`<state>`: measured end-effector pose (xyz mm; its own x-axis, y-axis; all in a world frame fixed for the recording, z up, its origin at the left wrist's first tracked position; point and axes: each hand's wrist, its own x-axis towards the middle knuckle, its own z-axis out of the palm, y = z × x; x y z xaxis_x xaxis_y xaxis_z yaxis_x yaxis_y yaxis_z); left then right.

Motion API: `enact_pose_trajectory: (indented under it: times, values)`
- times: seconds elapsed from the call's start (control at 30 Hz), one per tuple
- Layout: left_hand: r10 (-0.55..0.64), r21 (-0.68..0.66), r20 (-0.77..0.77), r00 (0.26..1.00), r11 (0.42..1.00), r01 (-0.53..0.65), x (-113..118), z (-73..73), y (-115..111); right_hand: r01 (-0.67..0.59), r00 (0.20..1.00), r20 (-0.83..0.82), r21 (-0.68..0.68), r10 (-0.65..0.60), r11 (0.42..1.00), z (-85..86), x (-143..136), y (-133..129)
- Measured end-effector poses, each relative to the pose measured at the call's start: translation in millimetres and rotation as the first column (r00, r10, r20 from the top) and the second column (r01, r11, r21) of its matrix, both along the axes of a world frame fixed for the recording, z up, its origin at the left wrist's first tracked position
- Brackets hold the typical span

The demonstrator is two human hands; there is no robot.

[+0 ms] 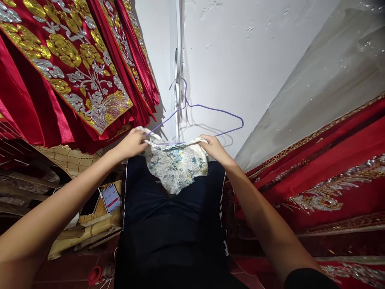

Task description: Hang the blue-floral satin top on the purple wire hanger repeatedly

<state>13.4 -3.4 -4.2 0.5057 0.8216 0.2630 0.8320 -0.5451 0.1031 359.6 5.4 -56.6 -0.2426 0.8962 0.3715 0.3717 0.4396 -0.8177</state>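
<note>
A purple wire hanger hangs by its hook from a thin white upright on the wall. At its lower bar is a pale floral cloth garment with blue and yellowish patterning, drooping to a rounded point. My left hand pinches the garment's upper left edge, close to the hanger's left corner. On the other side, my right hand grips the upper right edge, just under the hanger's right arm. Both sets of fingers are partly hidden by fabric. Behind the garment is dark navy cloth.
Red garments with gold and silver embroidery hang at upper left. More red embroidered fabric and a sheer grey cloth fill the right. A phone lies on a wooden stool; a red object is below.
</note>
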Motion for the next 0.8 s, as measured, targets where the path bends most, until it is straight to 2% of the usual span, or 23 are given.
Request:
enact_pose_trajectory:
  times: [0.1,0.17,0.23,0.3,0.33,0.4,0.43,0.5,0.67,0.8]
  values:
    - [-0.149,0.143,0.157,0.976,0.981,0.127,14,17.4,-8,-0.124,0.992,-0.031,-0.068,0.122,0.99,1.5,-11,-4]
    - [-0.182,0.169,0.29,0.94,0.976,0.137,24,28.0,-12,-0.196,0.98,-0.041,-0.092,0.193,0.976,4.3,-18,-9]
    - [-0.167,0.167,0.369,0.914,0.98,0.112,27,33.8,-11,-0.216,0.976,-0.036,-0.054,0.214,0.975,7.8,-19,-15]
    - [-0.15,0.144,0.357,0.922,0.984,0.104,23,34.8,-7,-0.141,0.989,-0.041,0.07,0.144,0.988,10.6,-14,-20]
    - [-0.142,0.129,0.332,0.933,0.986,0.104,20,34.3,-4,-0.059,0.996,-0.062,0.154,0.069,0.986,11.2,-10,-22]
    - [-0.124,0.115,0.296,0.947,0.989,0.093,13,33.3,1,0.149,0.982,-0.154,0.284,-0.109,0.947,10.6,4,-22]
    - [-0.112,0.119,0.292,0.95,0.99,0.08,11,33.4,2,0.239,0.961,-0.209,0.305,-0.18,0.922,9.7,12,-20]
    - [-0.101,0.138,0.283,0.954,0.988,0.064,11,35.1,1,0.327,0.927,-0.278,0.272,-0.251,0.905,8.0,29,-15]
    - [-0.125,0.223,0.258,0.958,0.972,0.067,21,40.1,-7,0.325,0.92,-0.26,0.086,-0.294,0.942,16.9,60,-2]
    - [-0.093,0.318,0.316,0.944,0.948,-0.013,15,37.1,-4,0.237,0.961,-0.15,0.015,-0.232,0.972,36.3,66,-9]
